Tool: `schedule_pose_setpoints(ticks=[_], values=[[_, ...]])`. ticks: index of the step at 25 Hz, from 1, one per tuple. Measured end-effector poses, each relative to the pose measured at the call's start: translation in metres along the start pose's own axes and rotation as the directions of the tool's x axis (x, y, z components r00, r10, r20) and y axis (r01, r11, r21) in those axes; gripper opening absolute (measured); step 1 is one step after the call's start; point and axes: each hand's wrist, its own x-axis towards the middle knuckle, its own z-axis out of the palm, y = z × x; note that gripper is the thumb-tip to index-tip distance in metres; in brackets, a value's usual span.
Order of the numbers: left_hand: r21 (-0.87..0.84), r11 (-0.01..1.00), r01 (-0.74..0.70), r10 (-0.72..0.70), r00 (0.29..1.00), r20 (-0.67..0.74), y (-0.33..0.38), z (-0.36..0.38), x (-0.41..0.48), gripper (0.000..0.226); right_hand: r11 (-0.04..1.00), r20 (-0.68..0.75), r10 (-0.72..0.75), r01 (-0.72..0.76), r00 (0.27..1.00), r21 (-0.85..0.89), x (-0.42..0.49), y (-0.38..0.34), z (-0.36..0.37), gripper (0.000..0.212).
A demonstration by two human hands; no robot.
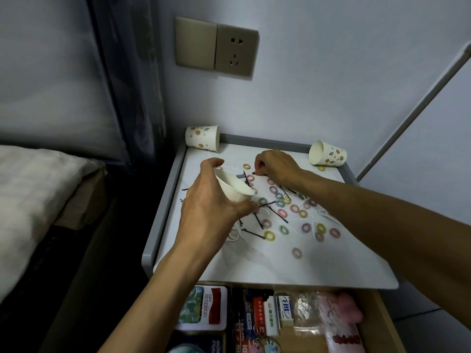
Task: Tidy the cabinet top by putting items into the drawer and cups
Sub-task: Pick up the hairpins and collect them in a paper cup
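Observation:
My left hand (211, 200) holds a white paper cup (233, 187) tilted over the cabinet top (254, 261), its mouth facing right. A black hairpin (246, 178) sticks out of the cup. My right hand (275, 165) pinches another black hairpin (254, 173) just right of the cup. Several small coloured hair ties (294, 208) and several black hairpins (253, 233) lie scattered on the white top. A dotted cup (202, 137) lies on its side at the back left corner. Another dotted cup (327, 152) lies tipped at the back right.
The open drawer (377, 322) below the front edge is packed with boxes, packets and a pink item. White cords (237, 236) lie among the pins. A bed (38, 189) stands to the left, and a wall socket (237, 50) is above the cabinet.

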Motion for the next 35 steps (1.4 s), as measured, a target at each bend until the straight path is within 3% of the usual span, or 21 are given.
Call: schedule_pose_setpoints(ticks=[4,8,14,15,18,20,22,25,27,29,32,35], values=[[-0.015,1.0,-0.005,0.005,1.0,-0.003,-0.002,0.0,0.001,0.092,0.995,-0.037,0.034,-0.03,0.999,0.094,0.0,0.008,-0.001,0.019],[-0.021,1.0,-0.004,0.004,1.0,0.004,-0.002,0.0,0.0,0.092,0.976,-0.057,0.098,-0.085,0.994,0.201,0.001,0.012,0.008,0.003],[-0.009,1.0,-0.001,0.001,1.0,0.009,-0.002,0.0,0.001,0.093,0.998,-0.064,0.047,-0.049,0.997,-0.039,0.002,0.003,0.01,0.014],[-0.011,1.0,-0.004,0.005,1.0,0.005,-0.002,0.001,0.001,0.093,0.998,-0.098,0.056,-0.055,0.994,0.013,0.002,0.001,0.005,0.012],[-0.037,0.999,-0.012,0.012,1.0,-0.001,0.0,0.004,0.002,0.092,0.923,-0.205,0.139,-0.052,0.969,0.38,-0.003,-0.011,-0.035,0.01],[-0.038,0.999,-0.015,0.015,1.0,0.001,0.001,0.007,0.0,0.092,0.891,-0.179,0.037,0.048,0.983,0.451,-0.02,-0.025,-0.074,0.009],[-0.027,1.0,-0.007,0.008,1.0,0.018,0.003,0.011,-0.003,0.091,0.884,-0.061,-0.139,0.152,0.988,0.442,-0.05,-0.046,-0.108,0.005],[-0.018,1.0,-0.007,0.008,0.999,0.05,0.004,0.015,-0.007,0.091,0.887,0.117,-0.316,0.249,0.942,0.388,-0.099,-0.075,-0.126,0.005],[-0.033,0.999,-0.023,0.025,0.998,0.065,0.009,0.02,-0.011,0.09,0.888,0.163,-0.362,0.286,0.918,0.359,-0.121,-0.083,-0.127,0.007],[-0.039,0.998,-0.044,0.046,0.997,0.068,0.013,0.022,-0.015,0.089,0.879,0.077,-0.313,0.257,0.947,0.402,-0.128,-0.075,-0.126,0.007],[-0.044,0.998,-0.047,0.05,0.997,0.051,0.012,0.021,-0.017,0.087,0.882,-0.081,-0.005,0.042,0.997,0.47,-0.123,-0.032,-0.112,0.005],[-0.049,0.998,-0.043,0.045,0.998,0.036,0.009,0.019,-0.016,0.088,0.896,0.019,0.273,-0.261,0.962,0.36,-0.109,0.01,-0.068,0.018]])
